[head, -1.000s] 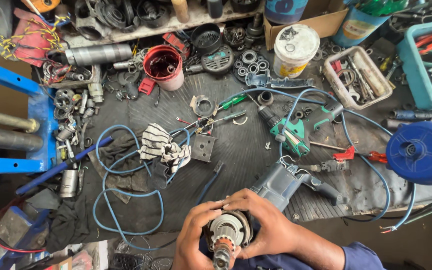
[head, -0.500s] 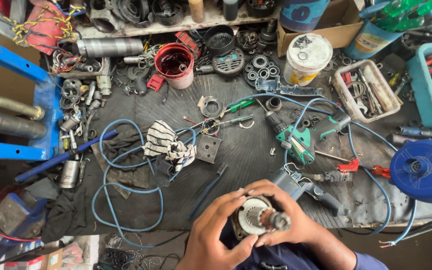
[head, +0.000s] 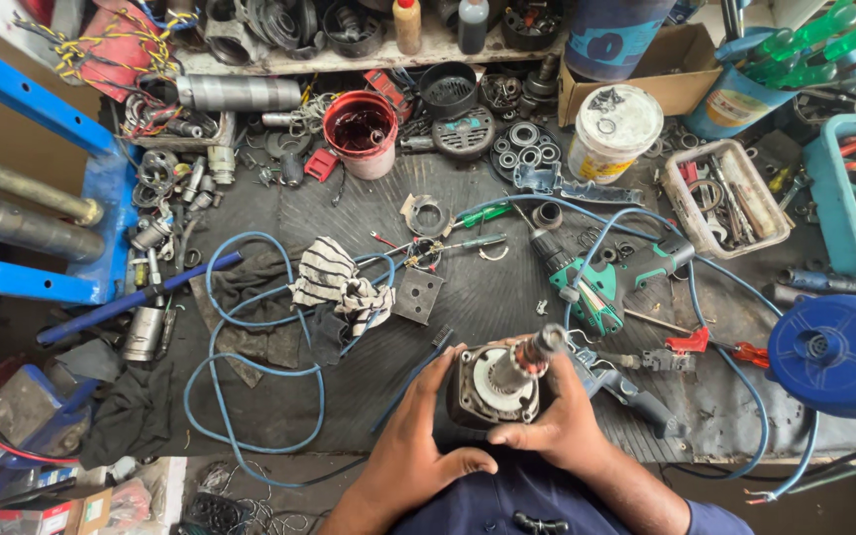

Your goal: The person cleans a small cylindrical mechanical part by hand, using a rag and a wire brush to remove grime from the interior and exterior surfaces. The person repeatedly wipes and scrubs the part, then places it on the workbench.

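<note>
Messy workshop desk (head: 369, 386), dark mat, tools all over. Motor part (head: 495, 386) with metal shaft, bottom middle of frame, held up in both hands. Left hand (head: 413, 446) wraps its left side, right hand (head: 559, 421) grips right side. Green drill (head: 611, 282) just above. Striped rag (head: 339, 287) left of middle. Red cup (head: 361, 134) near top.

Upright shafted motor housing (head: 495, 391)

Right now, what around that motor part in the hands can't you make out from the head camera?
- Motor housing: underside hidden by left hand and right hand.
- Shaft tip: too small to read any wear.
- Red cup: contents dark, unclear.
- Blue round casing: cut off by right edge.
</note>
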